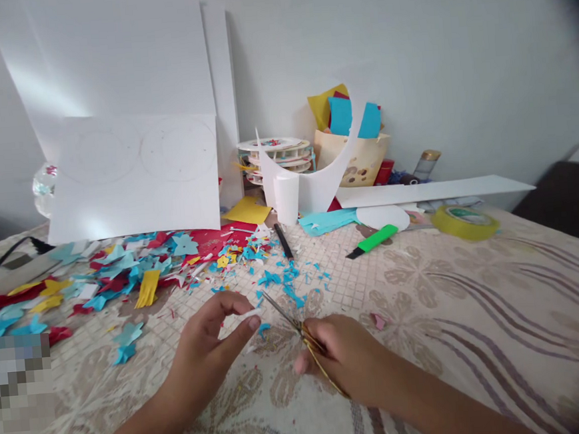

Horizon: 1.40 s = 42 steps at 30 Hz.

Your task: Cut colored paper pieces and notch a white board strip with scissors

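1. Nearest to the camera spreads the beige tablecloth with brown leaf pattern and wavy stripes. If this fabric is pulled, the loose pieces on it could slide, I think.
2. At the back stands a large white board, and before it a white rectangular paper sheet with faint drawn circles. With a strong bump, this sheet may fall forward.
3. Right hand is curled around the gold-coloured handles of the slim metal scissors; some of its fingers are hidden.
4. Left hand is pinching, with thumb and finger, a thin white strip, apparently of paper.
5. These scissors point away and to the left, their tips just beside the strip; whether they touch it, I cannot tell. Careless closing of the blades could nick the left fingertips, because they are so near.
6. That strip is held above the tablecloth; a loosened pinch would let it drop.
7. Small bright-blue paper scraps lie near the blade tips. A sweeping hand could scatter them.
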Tool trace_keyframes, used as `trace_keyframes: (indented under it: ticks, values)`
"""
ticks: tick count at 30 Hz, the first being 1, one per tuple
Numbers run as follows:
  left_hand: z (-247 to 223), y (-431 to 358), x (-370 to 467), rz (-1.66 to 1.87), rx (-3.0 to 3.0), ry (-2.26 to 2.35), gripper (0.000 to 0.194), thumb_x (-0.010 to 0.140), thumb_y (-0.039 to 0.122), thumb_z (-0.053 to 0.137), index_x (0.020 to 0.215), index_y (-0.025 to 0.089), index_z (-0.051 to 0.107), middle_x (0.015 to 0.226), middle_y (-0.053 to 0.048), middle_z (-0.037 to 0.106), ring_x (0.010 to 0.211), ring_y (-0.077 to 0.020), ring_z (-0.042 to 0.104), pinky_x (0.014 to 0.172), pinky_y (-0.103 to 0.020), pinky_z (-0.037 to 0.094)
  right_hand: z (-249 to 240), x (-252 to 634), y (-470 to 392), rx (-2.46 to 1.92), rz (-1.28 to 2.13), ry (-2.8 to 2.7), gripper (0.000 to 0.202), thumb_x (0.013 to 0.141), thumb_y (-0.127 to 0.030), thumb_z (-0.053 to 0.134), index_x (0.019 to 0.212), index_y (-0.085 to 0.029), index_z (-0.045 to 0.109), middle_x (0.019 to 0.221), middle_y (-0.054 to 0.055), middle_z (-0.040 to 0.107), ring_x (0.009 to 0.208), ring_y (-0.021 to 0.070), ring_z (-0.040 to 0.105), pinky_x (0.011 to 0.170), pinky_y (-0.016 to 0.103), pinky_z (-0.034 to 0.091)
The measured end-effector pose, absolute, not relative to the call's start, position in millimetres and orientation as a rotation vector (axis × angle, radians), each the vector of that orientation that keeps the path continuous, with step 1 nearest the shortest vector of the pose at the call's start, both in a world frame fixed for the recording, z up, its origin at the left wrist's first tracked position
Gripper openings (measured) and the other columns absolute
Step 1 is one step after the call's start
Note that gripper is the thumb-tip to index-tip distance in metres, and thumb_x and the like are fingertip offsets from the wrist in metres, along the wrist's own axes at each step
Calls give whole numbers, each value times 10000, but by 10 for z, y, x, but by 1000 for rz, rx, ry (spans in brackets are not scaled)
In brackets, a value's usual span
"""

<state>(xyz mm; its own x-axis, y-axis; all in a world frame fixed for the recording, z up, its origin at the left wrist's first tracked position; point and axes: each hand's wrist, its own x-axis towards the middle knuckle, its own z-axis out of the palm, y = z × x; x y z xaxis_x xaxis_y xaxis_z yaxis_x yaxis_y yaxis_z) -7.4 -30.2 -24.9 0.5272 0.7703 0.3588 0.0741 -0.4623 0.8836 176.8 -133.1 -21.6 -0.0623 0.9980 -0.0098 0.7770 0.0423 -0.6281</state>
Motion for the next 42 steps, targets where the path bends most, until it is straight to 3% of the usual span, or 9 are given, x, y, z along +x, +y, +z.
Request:
trace_keyframes:
  ticks: [4,9,20,23,30,36,42]
  values:
    - [-228,-317,-66,951,1793,749,111,749,224,597,845,199,549,797,-20,573,765,-157,551,653,-265,446,-201,1767,-1335,-1786,705,-1893,218,771,-339,574,654,-159,537,563,-32,597,466,81,470,423,182,245]
    - [-222,-325,-64,929,1772,702,158,786,228,554,944,224,569,853,-23,602,809,-155,564,724,-271,446,-196,1775,-1351,-1722,772,-1928,187,827,-287,493,723,-182,607,617,-36,643,469,85,481,435,183,269]
    - [-175,-324,-36,948,1519,658,179,738,325,615,881,218,620,763,-2,615,700,-124,555,637,-226,449,-241,1805,-1315,-1707,713,-2017,197,846,-246,449,705,-173,566,659,-6,681,471,97,532,439,180,291]
    - [-185,-356,-23,882,1309,563,187,723,334,637,860,206,628,664,6,604,640,-109,549,615,-220,440,-251,1789,-1299,-1730,616,-2080,185,840,-252,457,703,-173,552,641,5,670,492,113,553,450,189,299]
    - [-108,-554,19,719,822,439,227,630,241,735,839,186,666,570,26,567,540,-64,519,551,-166,438,-285,1728,-1244,-1864,40,-2216,227,823,-368,469,812,-148,527,671,53,636,591,205,599,493,257,335]
    - [-192,-594,-18,689,692,376,88,700,181,672,776,200,632,605,23,574,543,-63,506,570,-178,448,-287,1718,-1246,-1953,29,-2159,274,829,-412,473,831,-144,530,688,65,647,587,206,601,483,260,341]
    - [-210,-511,5,732,703,429,214,651,181,714,854,177,647,577,35,567,529,-49,494,567,-150,434,-318,1687,-1264,-1879,18,-2225,188,817,-321,475,819,-139,523,696,68,651,613,222,612,501,269,352]
